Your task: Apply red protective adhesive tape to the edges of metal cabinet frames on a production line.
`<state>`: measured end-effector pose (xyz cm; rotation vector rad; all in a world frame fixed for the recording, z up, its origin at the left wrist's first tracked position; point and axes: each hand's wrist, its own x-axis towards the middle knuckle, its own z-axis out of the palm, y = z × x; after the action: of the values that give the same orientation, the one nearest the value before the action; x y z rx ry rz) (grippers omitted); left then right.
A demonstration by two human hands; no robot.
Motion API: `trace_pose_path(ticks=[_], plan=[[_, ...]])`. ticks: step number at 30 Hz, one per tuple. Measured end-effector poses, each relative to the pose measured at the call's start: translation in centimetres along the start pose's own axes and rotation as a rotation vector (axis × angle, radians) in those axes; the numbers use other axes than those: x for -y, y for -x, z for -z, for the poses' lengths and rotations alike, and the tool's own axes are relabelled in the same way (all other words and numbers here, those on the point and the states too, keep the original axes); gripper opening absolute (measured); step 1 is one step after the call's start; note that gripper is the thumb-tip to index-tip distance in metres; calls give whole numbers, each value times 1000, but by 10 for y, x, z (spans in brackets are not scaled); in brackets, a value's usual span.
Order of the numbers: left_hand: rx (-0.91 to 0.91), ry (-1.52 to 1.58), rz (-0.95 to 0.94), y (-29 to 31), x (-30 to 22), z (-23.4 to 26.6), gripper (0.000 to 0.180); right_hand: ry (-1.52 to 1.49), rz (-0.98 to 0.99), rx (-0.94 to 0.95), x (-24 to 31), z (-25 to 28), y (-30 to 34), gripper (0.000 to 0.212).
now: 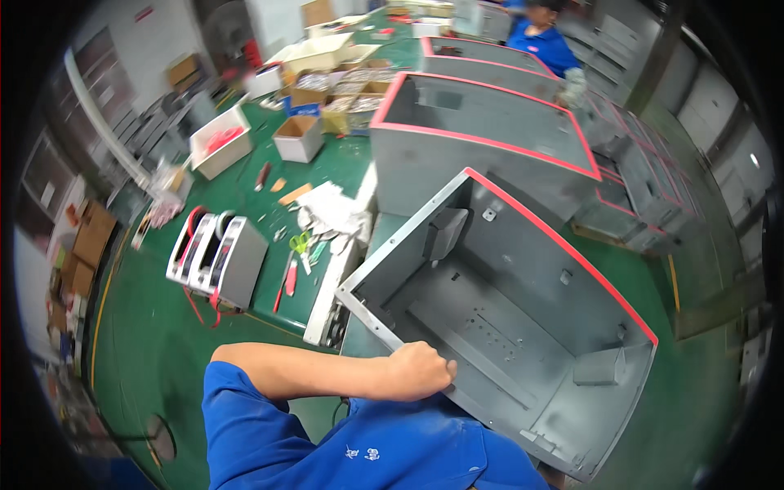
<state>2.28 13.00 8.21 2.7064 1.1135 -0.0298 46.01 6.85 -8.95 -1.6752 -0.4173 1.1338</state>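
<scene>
The left hand is closed into a fist on the near rim of a grey metal enclosure. The fingers curl over the unpainted edge and grip it firmly. The right hand is not visible in the view. The enclosure lies open on the green workbench, near its right edge, and red tape runs along its far rim. 2 more enclosures of the same kind stand behind it. To the left, near the middle of the bench, stands a tape dispenser, and green-handled scissors lie just beside it. Open cardboard boxes sit toward the far edge.
</scene>
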Motion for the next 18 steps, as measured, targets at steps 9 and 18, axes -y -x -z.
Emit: trace_pose_path(ticks=[9,18], plan=[[-347,81,335,19,-15,-17,45,423,18,542,25,-131,-90,57],[-1192,-301,397,133,8,-23,18,772,-87,995,-57,-251,-42,47]])
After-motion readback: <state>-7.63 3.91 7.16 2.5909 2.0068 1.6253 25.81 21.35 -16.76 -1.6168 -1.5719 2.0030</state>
